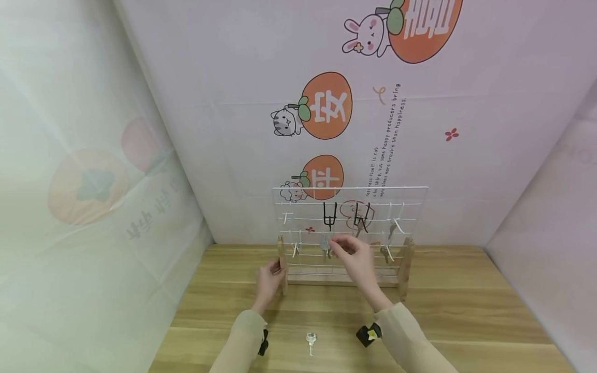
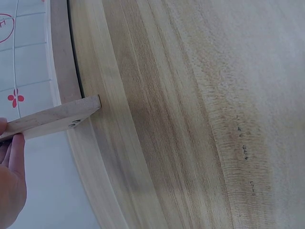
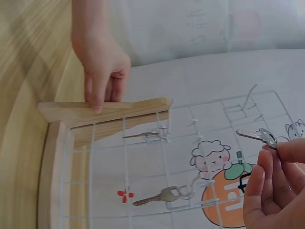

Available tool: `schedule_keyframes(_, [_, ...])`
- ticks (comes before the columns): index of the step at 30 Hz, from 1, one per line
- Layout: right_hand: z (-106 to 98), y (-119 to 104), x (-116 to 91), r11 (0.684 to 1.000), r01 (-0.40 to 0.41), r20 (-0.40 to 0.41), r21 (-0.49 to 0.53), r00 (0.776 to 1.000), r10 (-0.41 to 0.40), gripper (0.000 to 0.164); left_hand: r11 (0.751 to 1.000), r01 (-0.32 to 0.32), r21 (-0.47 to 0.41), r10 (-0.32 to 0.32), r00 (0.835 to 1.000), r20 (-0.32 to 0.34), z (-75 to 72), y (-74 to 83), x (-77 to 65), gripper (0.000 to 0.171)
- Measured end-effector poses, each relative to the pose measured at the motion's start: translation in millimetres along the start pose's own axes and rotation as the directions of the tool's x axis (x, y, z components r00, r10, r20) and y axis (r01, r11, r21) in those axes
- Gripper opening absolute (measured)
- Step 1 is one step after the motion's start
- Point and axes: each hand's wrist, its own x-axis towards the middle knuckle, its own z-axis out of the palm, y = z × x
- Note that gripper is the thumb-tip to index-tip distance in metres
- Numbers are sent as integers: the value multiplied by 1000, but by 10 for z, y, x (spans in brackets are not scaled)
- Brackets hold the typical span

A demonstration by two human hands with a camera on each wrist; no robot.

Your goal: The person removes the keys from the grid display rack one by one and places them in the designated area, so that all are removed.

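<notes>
My right hand pinches a silver key by its bow between thumb and fingertips, in front of a white wire grid rack. In the right wrist view the key's blade points left, apart from the wires. My left hand grips the rack's left wooden post, thumb on one face and fingers on the other. That post also shows in the left wrist view, partly behind the fingers. Below the held key, a hanging key dangles from a white hook, and a second key hangs near the post.
Another silver key lies on the wooden table between the forearms. Black hooks sit on the grid's upper part. More keys hang at the right, one key on a white hook. A printed cloth stands behind.
</notes>
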Motion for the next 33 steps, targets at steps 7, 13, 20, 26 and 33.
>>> schedule_keyframes(7, [53, 216, -159, 998, -51, 23, -42, 998, 52, 14, 1000, 17, -11, -17, 1000, 0, 0, 26, -20, 37])
schedule_keyframes(13, [109, 405, -291, 990, -143, 49, 1, 989, 142, 16, 1000, 7, 1, -7, 1000, 2, 1, 17, -17, 37])
schedule_keyframes(20, [172, 672, -499, 970, -242, 80, 25, 968, 239, 17, 1000, 18, -6, -18, 1000, 3, 2, 21, -1, 37])
schedule_keyframes(26, [205, 956, -706, 948, -319, 118, 13, 942, 315, 20, 1000, 19, -11, -19, 1000, 0, 1, 28, 2, 37])
schedule_keyframes(33, [225, 1237, -881, 939, -332, 145, -88, 929, 342, 18, 999, 29, -24, -29, 1000, 2, -3, 25, 4, 39])
